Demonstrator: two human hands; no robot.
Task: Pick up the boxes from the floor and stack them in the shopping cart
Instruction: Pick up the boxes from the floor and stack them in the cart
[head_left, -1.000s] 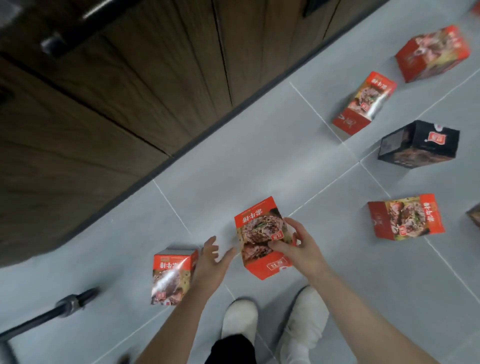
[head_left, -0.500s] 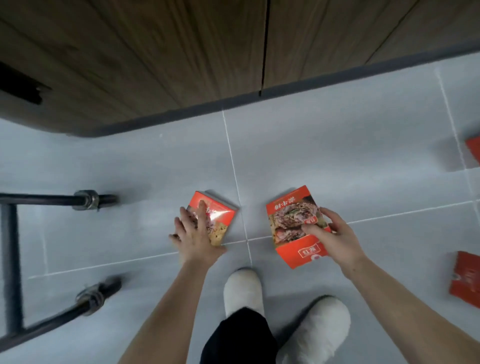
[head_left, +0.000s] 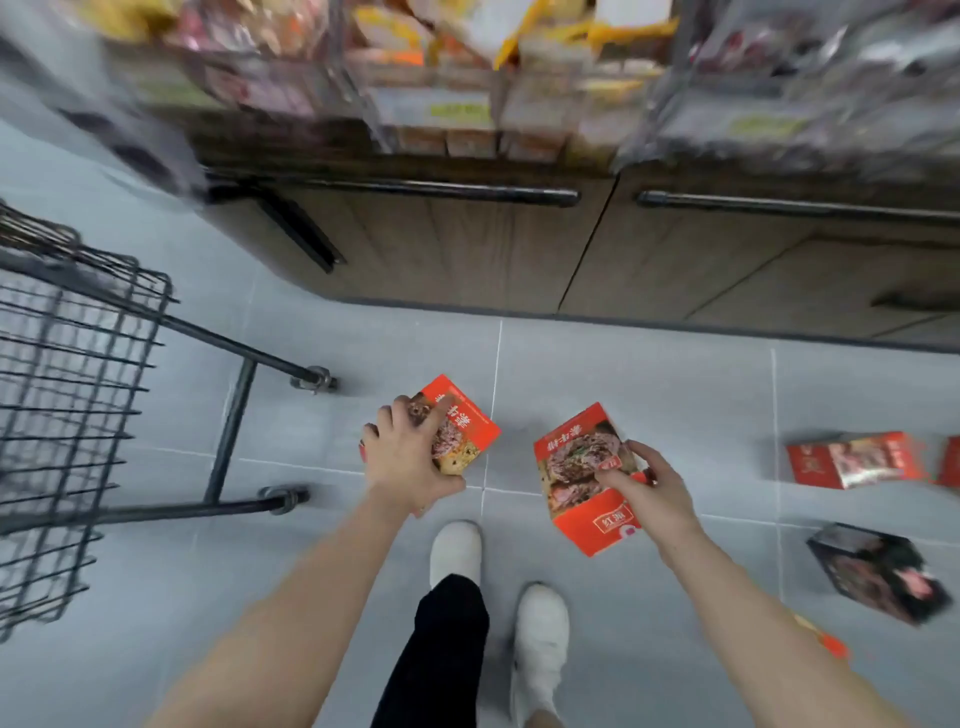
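White shoes nearest, planted on grey floor tile. Just beyond, both hands loaded: left hand wrapped over the top of a red box, fingers curled round it; right hand pinching a second red box by its side, thumb across the printed face. Half a second ago, left palm only resting on its box down on the tile — now gripped and seemingly lifted, though contact with the floor hard to rule out. View swung up as well, bringing in shelf and cart. Meaning for the task, as a judgement: pickup of this pair done, carry to the cart next.

To the right, still on the floor: a black box close by, a red one lying flat further off, another cut by the frame edge.

To the left, wire shopping cart, its rim high and near, black base frame and castors jutting toward the left hand — likely snag on the swing across. Open tile between feet and cart.

Farthest, wooden cabinet fronts with dark rail handles, blurred goods above.
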